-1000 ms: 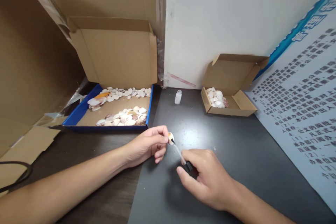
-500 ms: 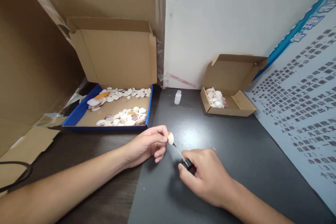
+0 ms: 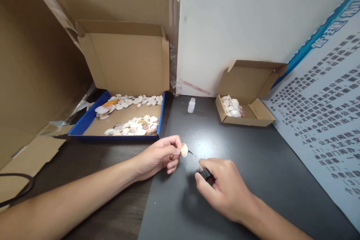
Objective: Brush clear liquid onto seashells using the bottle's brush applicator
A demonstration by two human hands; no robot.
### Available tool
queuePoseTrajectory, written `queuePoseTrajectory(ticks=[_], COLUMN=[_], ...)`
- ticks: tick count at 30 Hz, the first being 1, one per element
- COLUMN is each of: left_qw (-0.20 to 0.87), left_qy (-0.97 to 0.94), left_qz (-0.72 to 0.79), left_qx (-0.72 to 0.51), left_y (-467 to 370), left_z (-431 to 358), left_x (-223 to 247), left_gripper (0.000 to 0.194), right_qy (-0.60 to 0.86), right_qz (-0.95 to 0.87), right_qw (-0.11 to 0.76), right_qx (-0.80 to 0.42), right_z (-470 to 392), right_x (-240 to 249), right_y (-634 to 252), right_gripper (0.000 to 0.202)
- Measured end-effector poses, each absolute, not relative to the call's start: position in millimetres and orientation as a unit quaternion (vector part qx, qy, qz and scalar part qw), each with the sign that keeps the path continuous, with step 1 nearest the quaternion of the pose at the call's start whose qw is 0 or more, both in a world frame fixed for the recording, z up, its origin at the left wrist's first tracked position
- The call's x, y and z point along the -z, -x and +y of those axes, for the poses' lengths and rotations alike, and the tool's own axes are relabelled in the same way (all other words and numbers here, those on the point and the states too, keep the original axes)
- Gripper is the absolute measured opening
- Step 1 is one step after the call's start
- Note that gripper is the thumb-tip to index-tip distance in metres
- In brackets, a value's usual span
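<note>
Between thumb and fingertips of my left hand (image 3: pixel 163 153) is a small white seashell (image 3: pixel 184 150) with an orange-brown patch, held above the dark mat. My right hand (image 3: pixel 225 187) pinches the black cap of a small applicator brush (image 3: pixel 206 174). Its thin clear stem is hard to make out against the glare. The dark brush tip (image 3: pixel 190 152) shows close to the shell's right edge; whether it touches the shell I cannot tell. Farther back, a small clear bottle (image 3: pixel 191 106) with whitish contents stands upright and uncapped on the mat.
At the back left, an open blue-sided cardboard box (image 3: pixel 97 135) holds many shells in two groups. A smaller cardboard box (image 3: pixel 247 120) at the back right contains more shells. Cardboard walls, a white panel (image 3: pixel 225 26) and a printed sheet (image 3: pixel 317 120) surround the table.
My right hand and the brush have shifted slightly right, and the brush tip has slid toward the shell's right side. The shell is turned a little in my left fingers.
</note>
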State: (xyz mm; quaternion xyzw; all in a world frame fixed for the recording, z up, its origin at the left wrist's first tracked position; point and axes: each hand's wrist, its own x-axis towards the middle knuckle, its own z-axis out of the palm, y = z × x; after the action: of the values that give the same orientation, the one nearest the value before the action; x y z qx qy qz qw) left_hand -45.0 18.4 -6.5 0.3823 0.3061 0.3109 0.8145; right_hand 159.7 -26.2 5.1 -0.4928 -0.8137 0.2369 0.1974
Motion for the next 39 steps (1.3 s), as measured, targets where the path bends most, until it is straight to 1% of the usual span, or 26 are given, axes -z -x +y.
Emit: queuePoseTrajectory(ticks=[2, 4, 8, 10, 13, 17, 20, 22, 24, 29, 31, 34, 36, 39], left_qw=[0.812, 0.808, 0.802, 0.802, 0.799, 0.795, 0.793, 0.794, 0.797, 0.802, 0.799, 0.792, 0.788, 0.781], left_qy=[-0.388, -0.393, -0.4, -0.402, -0.406, -0.415, -0.417, -0.417, -0.414, -0.407, -0.411, -0.423, -0.431, -0.443], left_qz=[0.309, 0.315, 0.322, 0.325, 0.329, 0.332, 0.335, 0.334, 0.331, 0.327, 0.328, 0.331, 0.332, 0.331], left_qx=[-0.307, -0.307, -0.304, -0.301, -0.298, -0.292, -0.29, -0.29, -0.289, -0.29, -0.29, -0.29, -0.29, -0.291], left_y=[45.2, 45.0, 43.9, 43.5, 43.3, 43.1, 42.9, 42.8, 42.9, 43.6, 43.6, 43.1, 42.7, 42.6], left_z=[18.3, 18.0, 17.5, 17.5, 17.5, 16.4, 15.8, 15.9, 16.3, 16.6, 16.5, 16.2, 16.0, 15.9], left_x=[6.3, 5.9, 5.4, 5.0, 3.7, 1.6, 0.9, 1.2, 2.1, 4.1, 4.3, 4.7, 5.3, 6.6], left_gripper=[0.012, 0.011, 0.011, 0.012, 0.011, 0.01, 0.01, 0.011, 0.011, 0.014, 0.015, 0.016, 0.016, 0.019], right_qy=[0.457, 0.427, 0.485, 0.513, 0.487, 0.413, 0.455, 0.51, 0.535, 0.464, 0.472, 0.526, 0.53, 0.493], right_qz=[-0.826, -0.836, -0.816, -0.804, -0.815, -0.84, -0.828, -0.81, -0.799, -0.829, -0.828, -0.807, -0.803, -0.816], right_qw=[0.214, 0.212, 0.187, 0.191, 0.211, 0.21, 0.198, 0.184, 0.175, 0.189, 0.179, 0.157, 0.162, 0.185], right_qx=[-0.252, -0.272, -0.252, -0.231, -0.231, -0.283, -0.263, -0.225, -0.211, -0.25, -0.243, -0.218, -0.219, -0.239], right_z=[-26.3, -26.7, -26.4, -25.8, -26.0, -28.1, -27.9, -26.5, -25.3, -26.9, -27.2, -25.5, -24.4, -24.5], right_x=[-5.4, -5.7, -5.0, -5.2, -6.8, -7.8, -5.7, -4.7, -5.1, -7.8, -6.9, -5.3, -5.5, -6.2], right_y=[-159.8, -159.4, -158.9, -159.5, -160.4, -160.4, -160.9, -161.6, -161.9, -159.7, -158.9, -159.2, -159.8, -160.0], right_gripper=[0.03, 0.027, 0.029, 0.032, 0.032, 0.019, 0.014, 0.017, 0.02, 0.019, 0.019, 0.024, 0.026, 0.024])
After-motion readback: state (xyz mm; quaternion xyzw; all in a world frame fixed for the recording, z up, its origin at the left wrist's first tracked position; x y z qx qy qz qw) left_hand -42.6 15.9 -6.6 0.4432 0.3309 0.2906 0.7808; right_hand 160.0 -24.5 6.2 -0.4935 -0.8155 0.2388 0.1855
